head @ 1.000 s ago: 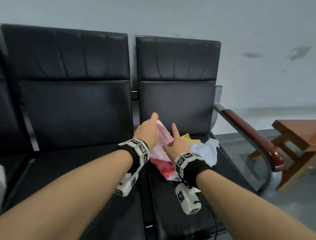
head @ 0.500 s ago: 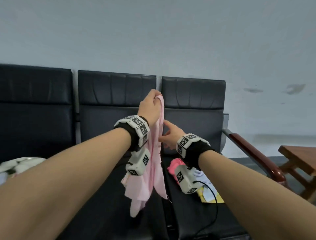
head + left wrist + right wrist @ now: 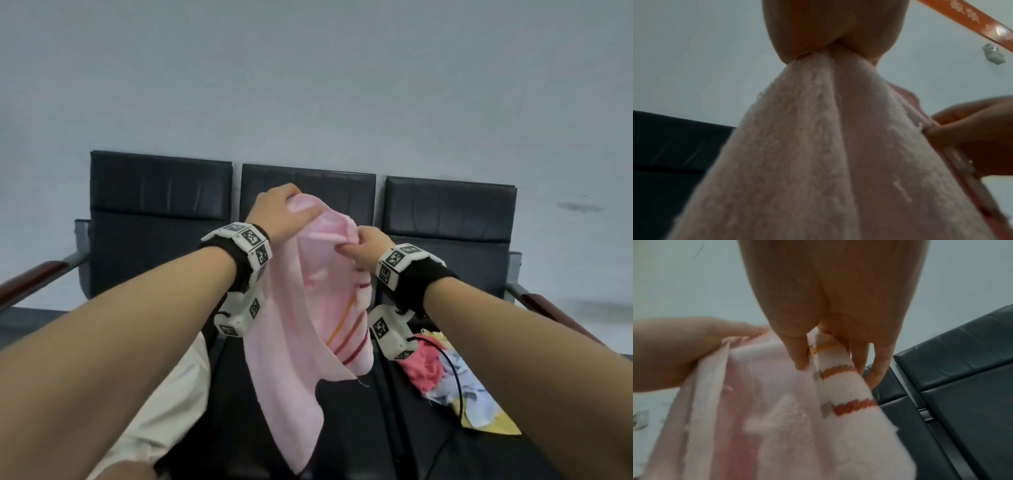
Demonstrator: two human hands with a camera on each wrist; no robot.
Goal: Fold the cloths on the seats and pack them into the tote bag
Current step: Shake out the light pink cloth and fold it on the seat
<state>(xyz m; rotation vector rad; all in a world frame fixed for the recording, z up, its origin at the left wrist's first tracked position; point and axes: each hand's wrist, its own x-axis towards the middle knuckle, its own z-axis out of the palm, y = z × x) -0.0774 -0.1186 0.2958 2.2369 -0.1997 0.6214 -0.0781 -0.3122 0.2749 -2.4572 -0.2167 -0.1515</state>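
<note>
A pale pink towel (image 3: 294, 329) with orange and red stripes hangs in the air in front of the black seats. My left hand (image 3: 284, 214) grips its top edge, fingers curled over the cloth (image 3: 807, 146). My right hand (image 3: 359, 245) pinches the striped edge (image 3: 830, 368) a little lower and to the right. The towel's lower end dangles down to the middle seat (image 3: 359, 428). A pile of cloths (image 3: 448, 380), pink, light blue and yellow, lies on the right seat. A cream fabric thing (image 3: 164, 404), perhaps the tote bag, lies on the left seat, half hidden by my left arm.
Three black padded seats (image 3: 161, 192) stand in a row against a grey wall. Brown wooden armrests (image 3: 30, 281) close both ends. A black cable (image 3: 455, 383) from my right wrist camera runs over the cloth pile.
The pink towel has come up off the pile and now hangs between both hands. My hands have moved apart along its top edge. The view has shifted to show all three seats.
</note>
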